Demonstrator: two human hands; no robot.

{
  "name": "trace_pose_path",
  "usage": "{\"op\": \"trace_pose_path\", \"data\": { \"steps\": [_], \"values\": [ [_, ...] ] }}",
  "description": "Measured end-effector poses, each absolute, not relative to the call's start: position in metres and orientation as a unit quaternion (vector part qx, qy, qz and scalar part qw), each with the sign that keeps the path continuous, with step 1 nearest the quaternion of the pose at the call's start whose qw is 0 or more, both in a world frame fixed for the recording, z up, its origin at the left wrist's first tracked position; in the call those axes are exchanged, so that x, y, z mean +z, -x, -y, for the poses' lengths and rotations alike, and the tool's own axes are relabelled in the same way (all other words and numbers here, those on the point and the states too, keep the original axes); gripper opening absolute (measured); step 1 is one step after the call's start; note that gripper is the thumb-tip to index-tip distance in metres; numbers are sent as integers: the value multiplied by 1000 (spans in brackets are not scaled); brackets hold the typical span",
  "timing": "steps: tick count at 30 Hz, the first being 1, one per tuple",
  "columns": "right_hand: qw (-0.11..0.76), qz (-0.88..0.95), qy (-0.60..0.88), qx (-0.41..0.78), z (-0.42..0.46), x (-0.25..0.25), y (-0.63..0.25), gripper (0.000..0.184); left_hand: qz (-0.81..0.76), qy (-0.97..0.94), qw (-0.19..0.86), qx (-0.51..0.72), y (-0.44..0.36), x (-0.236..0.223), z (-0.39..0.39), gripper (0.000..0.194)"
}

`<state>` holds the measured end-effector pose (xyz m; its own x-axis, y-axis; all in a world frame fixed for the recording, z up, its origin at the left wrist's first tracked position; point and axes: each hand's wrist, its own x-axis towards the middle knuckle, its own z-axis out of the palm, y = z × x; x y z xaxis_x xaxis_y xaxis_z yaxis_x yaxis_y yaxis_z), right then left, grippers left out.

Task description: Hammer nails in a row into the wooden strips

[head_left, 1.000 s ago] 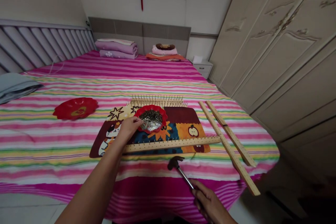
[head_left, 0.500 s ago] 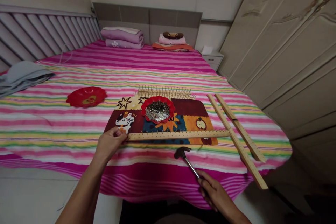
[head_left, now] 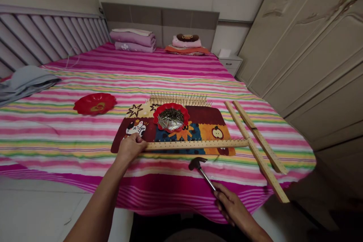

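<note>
My left hand [head_left: 131, 147] is closed in a pinch at the left end of a wooden strip [head_left: 195, 145]. What sits between its fingertips is too small to make out. Nails stand in a row along the strip, which lies across a patterned mat [head_left: 202, 115]. Near the bed's front edge, my right hand [head_left: 231, 206] grips a claw hammer [head_left: 205, 176] by its handle, the head just below the strip and apart from it. On the mat, a red scalloped bowl [head_left: 186, 121] holds a heap of loose nails [head_left: 170, 118].
Behind the bowl lie wooden strips studded with upright nails [head_left: 178, 99]. Two long wooden strips [head_left: 268, 170] rest to the right, one touching the nailed strip's end. A red plate [head_left: 95, 104] and grey cloth [head_left: 31, 81] are on the left. Folded bedding [head_left: 133, 39] sits by the headboard.
My left hand has gone from the nail bowl to the strip's left end, then slightly right along it. My right hand still holds the hammer in nearly the same place. The view has shifted.
</note>
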<state>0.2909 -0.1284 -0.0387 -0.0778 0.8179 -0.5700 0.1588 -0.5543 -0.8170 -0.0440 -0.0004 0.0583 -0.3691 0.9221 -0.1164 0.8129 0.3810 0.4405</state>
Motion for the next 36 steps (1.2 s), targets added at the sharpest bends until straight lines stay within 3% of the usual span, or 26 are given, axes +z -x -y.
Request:
{"op": "trace_pose_path", "data": {
  "steps": [10, 15, 21, 25, 31, 36],
  "values": [
    [261, 394, 626, 620, 128, -41, -291, 54, -801, -562, 174, 106, 35, 66, -8, 13],
    [260, 396, 624, 621, 128, -37, -290, 54, -775, -564, 203, 202, 38, 51, -5, 7],
    [265, 398, 624, 618, 129, -42, -291, 55, -710, -527, 286, 368, 45, 18, 3, 25],
    [307, 437, 595, 600, 132, -45, -289, 52, -699, -507, 300, 405, 42, 12, 6, 28],
    [299, 487, 570, 590, 121, -6, -256, 51, -709, -512, 262, 408, 40, 8, 9, 22],
    [300, 586, 507, 556, 88, 40, -212, 38, -708, -530, 232, 405, 40, 0, 10, 21]
  ]
}}
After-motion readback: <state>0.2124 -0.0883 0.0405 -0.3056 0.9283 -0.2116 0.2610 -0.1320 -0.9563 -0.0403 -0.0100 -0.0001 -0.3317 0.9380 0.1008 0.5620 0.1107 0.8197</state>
